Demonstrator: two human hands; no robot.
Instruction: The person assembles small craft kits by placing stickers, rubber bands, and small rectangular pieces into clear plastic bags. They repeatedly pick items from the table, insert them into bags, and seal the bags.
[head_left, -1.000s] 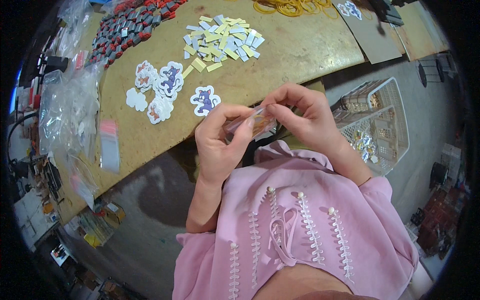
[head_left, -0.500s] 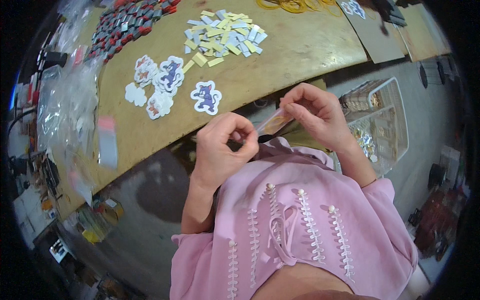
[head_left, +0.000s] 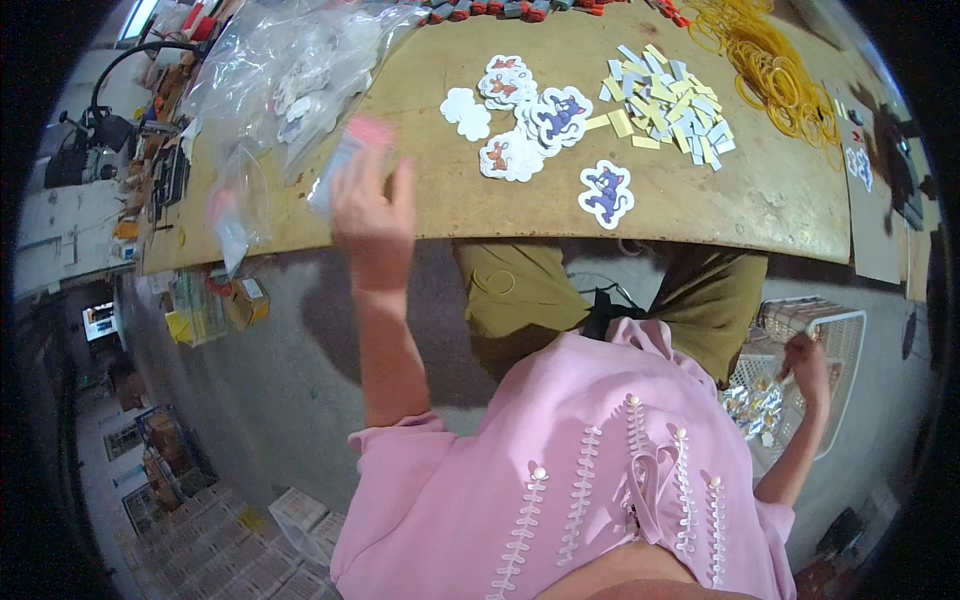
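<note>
My left hand is stretched over the wooden table with its fingers apart. It rests against a small clear bag with a pink top, blurred by motion. My right hand hangs low at my right side, over a white wire basket that holds shiny filled packets. Its fingers are curled, and I cannot tell whether they hold anything. A single purple cat sticker lies near the table's front edge. More cat stickers lie in a loose pile behind it.
A heap of yellow and white slips and yellow rubber bands lie at the back right. Clear plastic bags cover the table's left part. Boxes and clutter stand on the floor at the left.
Both hands were together at my chest, working a small clear packet. Now the left hand has reached up to the table's bags and the right has dropped to the basket.
</note>
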